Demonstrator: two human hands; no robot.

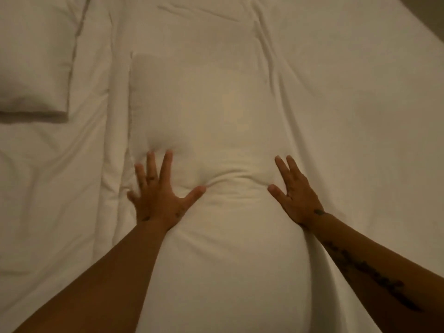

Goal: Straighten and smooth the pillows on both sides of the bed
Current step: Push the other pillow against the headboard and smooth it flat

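Observation:
A long white pillow point(211, 111) lies lengthwise in the middle of the view, running from the near edge away from me. My left hand point(159, 195) presses flat on its left side, fingers spread wide. On the pillow's right edge rests my right hand point(294, 191), also flat with fingers apart. Between the two hands the pillowcase bunches into a few cross creases. A second white pillow point(33, 61) lies at the upper left, apart from both hands.
A white, wrinkled sheet point(348, 104) covers the bed all around the pillows, with long folds on the left and upper right. The bed's far right edge meets a dark strip point(432, 18) at the top right corner.

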